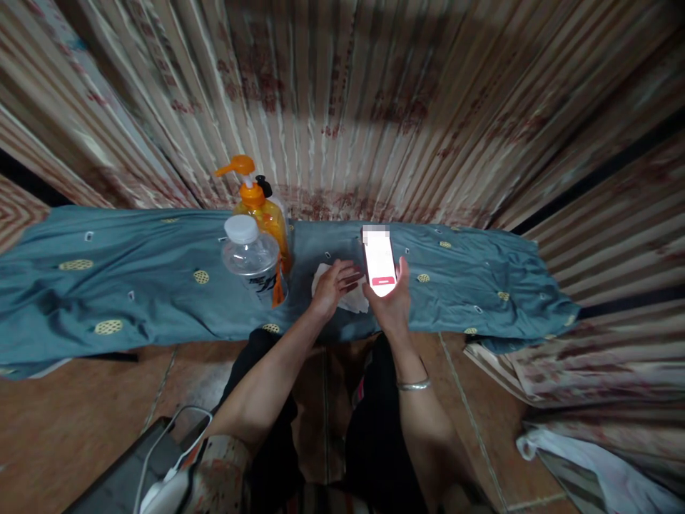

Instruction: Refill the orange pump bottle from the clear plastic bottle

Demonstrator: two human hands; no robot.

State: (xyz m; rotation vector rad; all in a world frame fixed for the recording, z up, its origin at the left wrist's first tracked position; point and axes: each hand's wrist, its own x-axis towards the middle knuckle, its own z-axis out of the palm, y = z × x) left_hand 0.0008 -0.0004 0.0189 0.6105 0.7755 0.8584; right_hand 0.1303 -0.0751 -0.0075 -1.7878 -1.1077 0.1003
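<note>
My right hand [390,303] grips a smartphone [379,260] by its lower end, thumb on one side and fingers on the other. The phone's screen is lit white with a red bar near the bottom. Just left of it, my left hand [335,285] has its fingers stretched out toward the phone and holds nothing. Beneath that hand, a white tissue [354,301] lies on the cloth. Farther left stand a clear plastic bottle with a white cap [257,260] and, behind it, an orange pump bottle [267,218].
A teal patterned cloth [160,285] covers the narrow table. Behind it hangs a pleated curtain [332,107]. A black cap [264,185] shows behind the pump bottle. A white cable [160,442] lies at lower left, and white fabric [594,460] at lower right.
</note>
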